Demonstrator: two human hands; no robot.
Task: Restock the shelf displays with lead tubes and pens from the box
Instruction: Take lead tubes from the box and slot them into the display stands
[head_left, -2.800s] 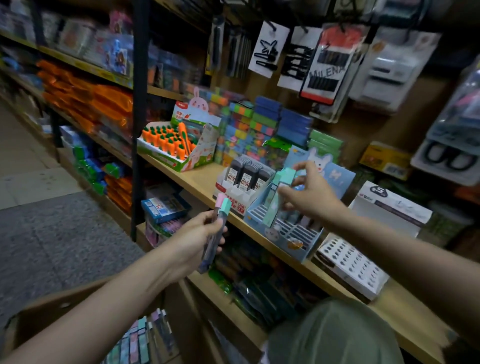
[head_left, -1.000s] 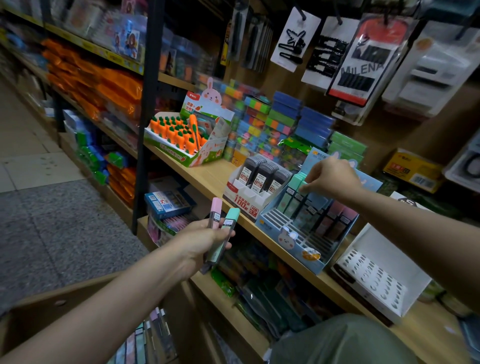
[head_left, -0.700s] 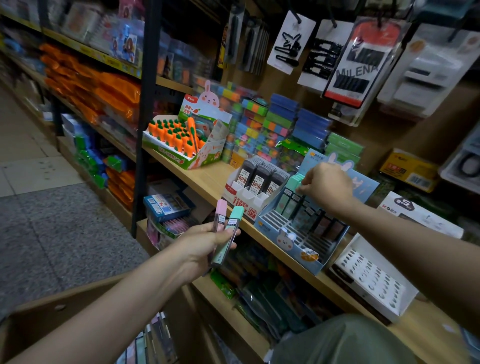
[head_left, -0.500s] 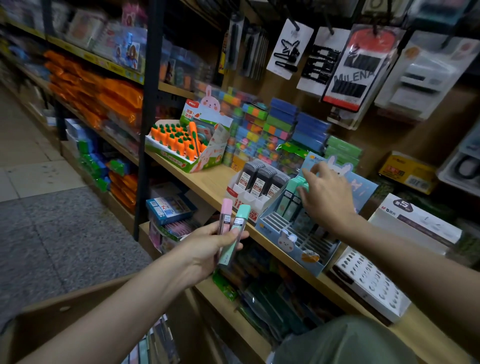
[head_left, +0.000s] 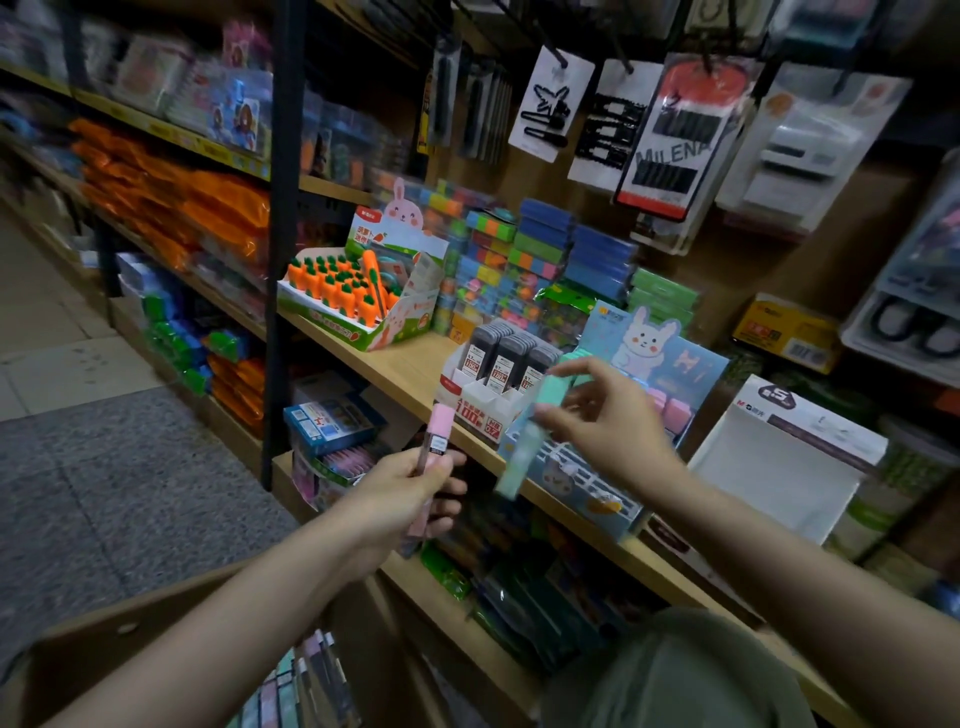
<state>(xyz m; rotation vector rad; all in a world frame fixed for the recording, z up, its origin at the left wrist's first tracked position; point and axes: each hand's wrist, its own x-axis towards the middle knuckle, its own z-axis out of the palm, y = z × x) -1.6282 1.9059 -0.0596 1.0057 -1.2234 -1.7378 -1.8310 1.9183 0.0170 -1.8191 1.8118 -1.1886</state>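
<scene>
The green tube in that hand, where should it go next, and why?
Probably up into the blue bunny display on the shelf. The right hand pinches the green tube just in front of that display, whose front slots look empty while green and pink tubes stand in its back rows. The left hand holds a pink tube, likely waiting its turn.

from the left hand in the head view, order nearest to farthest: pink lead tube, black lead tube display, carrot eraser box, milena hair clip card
1. pink lead tube, gripped in the left hand.
2. black lead tube display, on the shelf just above.
3. carrot eraser box, farther back, leftward.
4. Milena hair clip card, hanging high, rightward.
</scene>
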